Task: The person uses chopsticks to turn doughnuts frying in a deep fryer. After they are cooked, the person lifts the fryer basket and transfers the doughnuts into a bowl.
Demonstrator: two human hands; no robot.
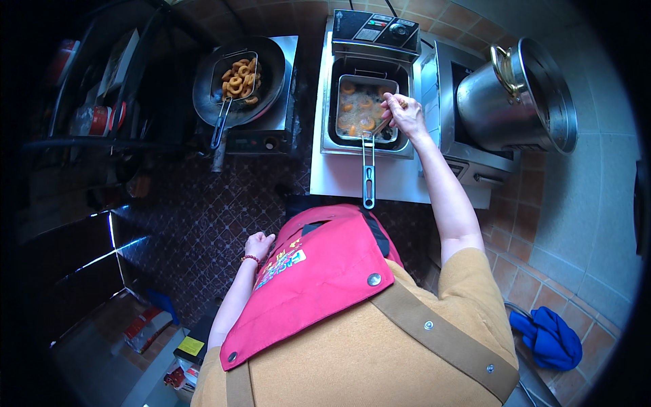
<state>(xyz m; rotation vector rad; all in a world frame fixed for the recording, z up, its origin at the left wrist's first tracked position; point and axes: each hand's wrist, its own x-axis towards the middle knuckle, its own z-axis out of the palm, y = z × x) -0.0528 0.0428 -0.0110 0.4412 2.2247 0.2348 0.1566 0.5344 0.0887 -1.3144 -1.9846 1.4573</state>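
My right hand [405, 117] grips wooden chopsticks [382, 125], their lower ends over the front right part of a wire fry basket [339, 109]. The basket sits in an electric deep fryer [325, 132], in bubbling oil. Several orange-brown rings [367, 123] float in the foaming oil. The basket's handle [368, 185] points towards me, past the counter edge. My left hand [259, 245] hangs low beside my red apron [315, 269], fingers curled, with nothing visible in it.
Left of the fryer, a second wire basket [213, 76] full of fried rings [239, 77] rests in a dark wok [277, 66] on a cooker [289, 51]. A tall steel stockpot [488, 112] stands at right. A blue cloth [552, 338] lies lower right. Dark shelves [66, 140] line the left.
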